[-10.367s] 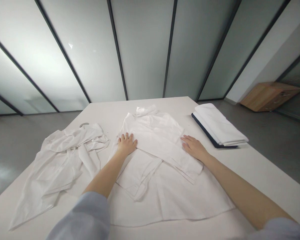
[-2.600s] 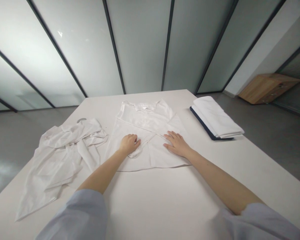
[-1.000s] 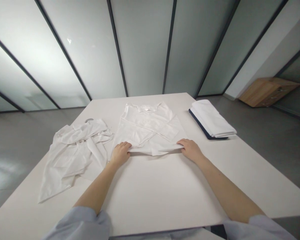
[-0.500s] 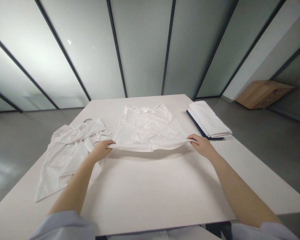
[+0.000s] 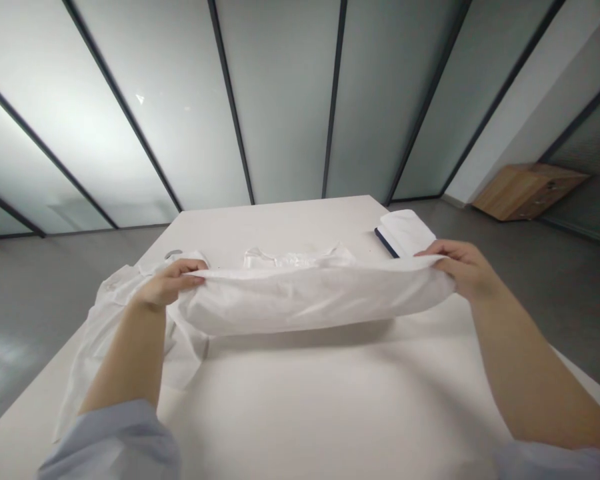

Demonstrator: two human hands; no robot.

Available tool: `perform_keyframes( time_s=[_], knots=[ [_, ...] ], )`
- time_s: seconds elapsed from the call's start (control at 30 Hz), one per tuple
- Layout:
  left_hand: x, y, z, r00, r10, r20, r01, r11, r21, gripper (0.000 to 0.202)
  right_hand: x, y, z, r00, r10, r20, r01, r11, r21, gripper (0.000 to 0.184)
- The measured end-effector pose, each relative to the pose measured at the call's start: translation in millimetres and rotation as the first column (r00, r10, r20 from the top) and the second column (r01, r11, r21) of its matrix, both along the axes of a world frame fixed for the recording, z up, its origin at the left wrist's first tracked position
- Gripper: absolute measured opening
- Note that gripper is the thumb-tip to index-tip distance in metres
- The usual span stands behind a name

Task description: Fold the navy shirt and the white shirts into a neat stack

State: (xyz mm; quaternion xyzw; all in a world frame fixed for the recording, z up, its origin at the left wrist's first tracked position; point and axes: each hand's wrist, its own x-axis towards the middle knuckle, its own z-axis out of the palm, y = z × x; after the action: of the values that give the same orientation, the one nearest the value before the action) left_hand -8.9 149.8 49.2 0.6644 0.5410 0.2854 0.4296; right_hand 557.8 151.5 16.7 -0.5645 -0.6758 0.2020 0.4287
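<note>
A white shirt (image 5: 305, 300) stretches between my hands, its near edge raised off the table and hanging in a loose fold. My left hand (image 5: 173, 280) is closed on the left end of that edge, thumb and fingers pinching the cloth. At the right end my right hand (image 5: 457, 267) pinches the same edge. Behind the raised cloth the shirt's neckline shows, lying at the table's middle; the rest of its body is hidden. Under and beside my left forearm lies a second crumpled white garment (image 5: 115, 293).
A white folded cloth (image 5: 407, 230) lies on a dark blue one at the right, partly behind my right hand. All this rests on a white table (image 5: 330, 400). A wooden cabinet (image 5: 525, 190) stands on the floor at far right, near frosted glass panels (image 5: 285, 100).
Both hands have risen and moved farther apart, lifting the shirt's near edge off the table. The raised cloth now covers most of the shirt's body.
</note>
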Motion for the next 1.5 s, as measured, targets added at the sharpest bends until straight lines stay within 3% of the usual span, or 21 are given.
perform_keyframes(
  time_s=[0.1,0.2,0.23,0.3,0.37,0.4,0.5,0.63,0.73,0.87,1.3,1.4,1.5],
  knots=[
    [6.9,46.9,-1.6,0.996,0.074,0.056,-0.075,0.997,0.019,0.036,-12.5,54.0,7.4,0.996,0.031,-0.078,-0.034,0.999,-0.040,0.022],
    [19.2,93.9,-9.7,0.979,0.137,-0.153,-0.128,0.989,0.071,0.037,-37.1,107.4,4.7,0.995,-0.034,0.098,0.035,0.999,-0.008,0.026],
    [25.0,105.9,-14.5,0.933,0.229,-0.278,-0.201,0.972,0.125,0.037,-46.8,120.7,0.4,0.972,-0.099,0.213,0.098,0.995,0.013,0.028],
    [40.5,120.5,-27.7,0.759,0.438,-0.482,-0.312,0.894,0.321,0.040,-67.1,136.7,-13.2,0.883,-0.216,0.416,0.215,0.975,0.049,0.038],
    [61.3,121.4,-45.7,0.626,0.533,-0.569,-0.263,0.831,0.490,0.047,-87.6,137.3,-31.3,0.798,-0.208,0.565,0.208,0.976,0.065,0.051],
    [73.0,117.6,-56.2,0.611,0.515,-0.602,-0.202,0.836,0.510,0.051,-97.6,132.6,-41.3,0.769,-0.169,0.616,0.168,0.984,0.060,0.054],
    [107.8,97.7,-91.5,0.611,0.341,-0.715,-0.035,0.913,0.405,0.057,-124.8,107.3,-72.8,0.711,-0.026,0.703,0.075,0.996,-0.040,0.054],
    [132.9,75.6,-134.8,0.564,0.213,-0.798,-0.031,0.971,0.238,0.072,-145.6,74.5,-112.6,0.653,0.101,0.750,0.094,0.972,-0.213,0.060],
    [131.9,70.3,-154.1,0.564,0.204,-0.800,-0.004,0.970,0.245,0.072,-147.1,64.6,-132.8,0.661,0.100,0.744,0.124,0.963,-0.239,0.064],
    [124.9,69.8,-161.2,0.581,0.231,-0.780,0.013,0.956,0.293,0.068,-142.7,65.0,-140.3,0.685,0.069,0.725,0.124,0.970,-0.209,0.064],
    [123.6,68.0,-163.2,0.602,0.239,-0.762,0.021,0.949,0.315,0.067,-141.9,64.3,-135.9,0.688,0.097,0.719,0.118,0.963,-0.242,0.064],
    [123.0,66.6,-163.1,0.640,0.215,-0.738,0.097,0.930,0.356,0.068,-142.7,64.0,-134.0,0.687,0.097,0.720,0.124,0.961,-0.248,0.063],
    [124.4,64.4,-162.6,0.674,0.105,-0.731,0.249,0.900,0.359,0.071,-143.6,63.6,-133.6,0.684,0.089,0.724,0.129,0.962,-0.241,0.061]
  ],
)
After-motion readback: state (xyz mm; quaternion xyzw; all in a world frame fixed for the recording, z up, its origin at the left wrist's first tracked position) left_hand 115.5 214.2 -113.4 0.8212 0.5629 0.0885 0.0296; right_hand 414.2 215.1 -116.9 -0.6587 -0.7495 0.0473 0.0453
